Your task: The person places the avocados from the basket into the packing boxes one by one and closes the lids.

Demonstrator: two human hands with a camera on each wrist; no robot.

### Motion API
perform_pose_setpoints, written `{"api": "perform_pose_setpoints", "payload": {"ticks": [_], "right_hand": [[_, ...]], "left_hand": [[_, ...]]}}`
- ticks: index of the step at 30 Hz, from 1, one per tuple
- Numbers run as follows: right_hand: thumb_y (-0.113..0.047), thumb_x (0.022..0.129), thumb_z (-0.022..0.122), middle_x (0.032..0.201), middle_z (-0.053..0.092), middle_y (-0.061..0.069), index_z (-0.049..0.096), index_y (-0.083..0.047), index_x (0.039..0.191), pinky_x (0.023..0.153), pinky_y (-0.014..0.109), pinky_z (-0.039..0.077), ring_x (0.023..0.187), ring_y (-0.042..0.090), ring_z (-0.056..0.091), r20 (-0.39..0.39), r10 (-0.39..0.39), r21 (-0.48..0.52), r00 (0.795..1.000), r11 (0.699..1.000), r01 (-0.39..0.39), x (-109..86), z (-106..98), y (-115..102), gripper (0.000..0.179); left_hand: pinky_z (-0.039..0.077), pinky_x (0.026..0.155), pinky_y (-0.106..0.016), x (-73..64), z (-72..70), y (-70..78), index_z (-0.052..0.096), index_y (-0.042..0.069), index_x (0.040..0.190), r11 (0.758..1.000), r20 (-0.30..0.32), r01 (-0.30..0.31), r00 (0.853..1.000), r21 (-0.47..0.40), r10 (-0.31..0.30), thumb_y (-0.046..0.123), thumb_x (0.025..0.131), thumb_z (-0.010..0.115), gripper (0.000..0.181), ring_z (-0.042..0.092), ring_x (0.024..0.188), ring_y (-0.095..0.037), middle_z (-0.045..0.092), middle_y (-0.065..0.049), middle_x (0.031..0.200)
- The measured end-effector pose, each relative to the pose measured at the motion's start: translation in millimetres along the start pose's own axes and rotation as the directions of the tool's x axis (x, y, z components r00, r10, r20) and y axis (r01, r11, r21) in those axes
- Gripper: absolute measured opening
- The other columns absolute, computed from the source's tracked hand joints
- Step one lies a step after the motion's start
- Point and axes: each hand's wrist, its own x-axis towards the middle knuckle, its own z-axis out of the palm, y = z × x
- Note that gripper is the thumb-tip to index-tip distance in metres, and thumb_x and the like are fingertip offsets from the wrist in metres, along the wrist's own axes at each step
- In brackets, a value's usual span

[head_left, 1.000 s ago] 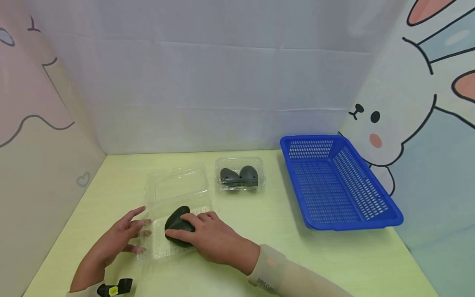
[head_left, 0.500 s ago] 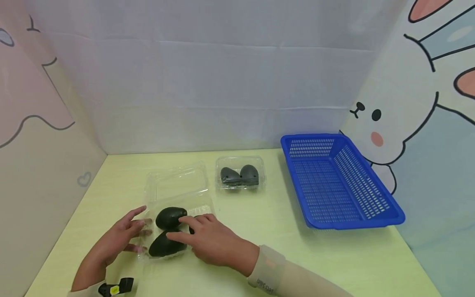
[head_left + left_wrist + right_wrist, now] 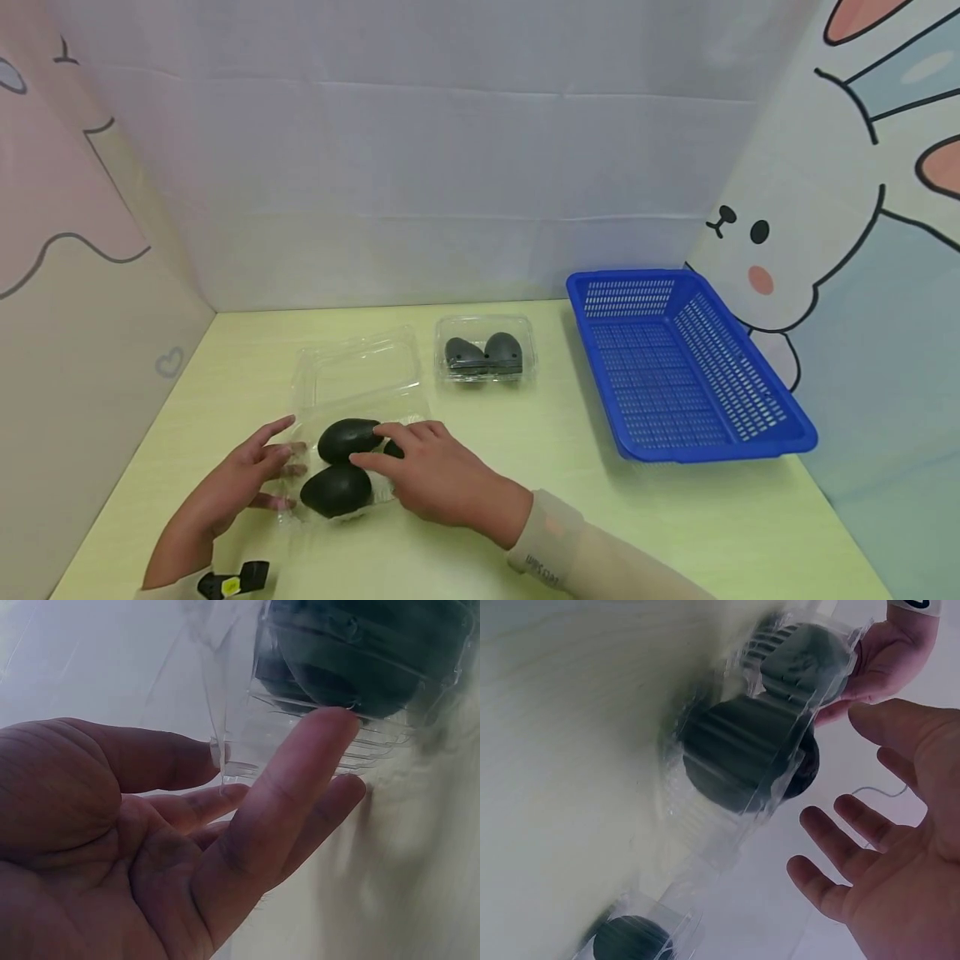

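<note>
Two dark green, avocado-shaped fruits, one at the back (image 3: 349,441) and one in front (image 3: 337,490), lie in an open clear plastic clamshell box (image 3: 360,367). Part of a third (image 3: 393,449) shows behind my right fingers. My right hand (image 3: 438,471) hovers over the box's right side; in the right wrist view its fingers are spread, with nothing held. At the box's left edge is my left hand (image 3: 240,479), thumb and fairly straight fingers touching the plastic. The left wrist view shows a dark fruit (image 3: 360,660) behind the clear wall above those fingers.
A second clear box (image 3: 442,333) with two dark fruits (image 3: 503,353) inside stands behind, against the back wall. To the right sits a blue perforated basket (image 3: 626,452). Fabric walls with cartoon drawings enclose the pale yellow table (image 3: 540,533).
My right hand has let go of the dark fruit and shifted slightly right. The fruits have separated and lie in the box. My left hand has stayed at the box's edge.
</note>
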Motion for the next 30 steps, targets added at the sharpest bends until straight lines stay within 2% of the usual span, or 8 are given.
{"api": "perform_pose_setpoints", "payload": {"ticks": [5,8,11,17,20,26,30], "right_hand": [[-0.027,0.103,0.064,0.155,0.044,0.006,0.045,-0.031,0.156,0.112,0.043,0.041,0.136,0.025,0.05,-0.021,0.085,0.142,0.996,0.987,-0.081,-1.6,-0.2,11.8,0.056],[-0.029,0.104,0.063,0.158,0.041,0.007,0.045,-0.029,0.156,0.113,0.046,0.04,0.137,0.027,0.049,-0.025,0.172,0.269,0.985,0.95,-0.159,-2.1,1.1,19.6,0.055],[-0.028,0.105,0.062,0.159,0.039,0.007,0.044,-0.027,0.157,0.112,0.046,0.041,0.14,0.028,0.045,-0.04,0.256,0.396,0.966,0.892,-0.22,-1.8,3.7,26.8,0.055],[-0.027,0.105,0.062,0.16,0.037,0.008,0.037,-0.02,0.16,0.114,0.044,0.04,0.146,0.023,0.04,-0.009,0.352,0.619,0.936,0.737,-0.271,3.0,11.2,40.6,0.061],[-0.029,0.105,0.061,0.162,0.036,0.006,0.033,-0.017,0.161,0.116,0.044,0.038,0.146,0.023,0.039,0.03,0.381,0.681,0.924,0.669,-0.298,7.4,15.7,46.4,0.064],[-0.038,0.105,0.06,0.168,0.026,0.004,0.022,-0.018,0.165,0.113,0.05,0.041,0.145,0.035,0.041,0.121,0.408,0.774,0.905,0.532,-0.343,14.0,21.0,53.7,0.074],[-0.042,0.105,0.059,0.171,0.018,0.001,0.014,-0.022,0.167,0.114,0.052,0.039,0.149,0.034,0.035,0.15,0.403,0.804,0.903,0.482,-0.349,17.7,25.6,57.0,0.079]], "left_hand": [[0.062,0.071,-0.049,-2.6,-1.0,0.7,0.009,0.004,0.164,1.0,-0.002,0.006,1.0,-0.008,-0.006,0.014,0.112,0.043,0.062,0.062,0.12,-0.039,0.032,-0.04,0.155],[0.062,0.07,-0.05,-4.2,-1.8,1.1,0.007,0.003,0.164,1.0,-0.004,0.009,1.0,-0.007,-0.01,0.012,0.112,0.043,0.063,0.063,0.119,-0.04,0.033,-0.04,0.154],[0.062,0.07,-0.05,-5.3,-3.3,0.6,0.005,0.003,0.164,1.0,-0.005,0.016,1.0,-0.004,-0.016,0.01,0.112,0.043,0.064,0.064,0.117,-0.039,0.036,-0.041,0.151],[0.062,0.07,-0.049,-6.8,-6.0,-1.3,0.005,0.002,0.163,1.0,-0.012,0.021,1.0,0.015,-0.021,0.008,0.111,0.044,0.066,0.064,0.115,-0.037,0.04,-0.041,0.148],[0.062,0.072,-0.047,-5.8,-7.4,-2.0,0.003,0.001,0.163,0.999,-0.027,0.035,0.999,0.032,-0.034,0.01,0.111,0.045,0.067,0.062,0.118,-0.04,0.037,-0.041,0.15],[0.061,0.084,-0.046,-0.3,-11.3,-0.9,-0.006,-0.003,0.161,0.994,-0.052,0.07,0.997,0.084,-0.066,0.021,0.111,0.048,0.077,0.049,0.132,-0.052,0.023,-0.042,0.157],[0.055,0.096,-0.05,1.9,-13.1,0.3,-0.012,-0.003,0.16,0.991,-0.07,0.06,0.996,0.121,-0.052,0.027,0.111,0.049,0.084,0.041,0.138,-0.055,0.011,-0.041,0.16]]}}
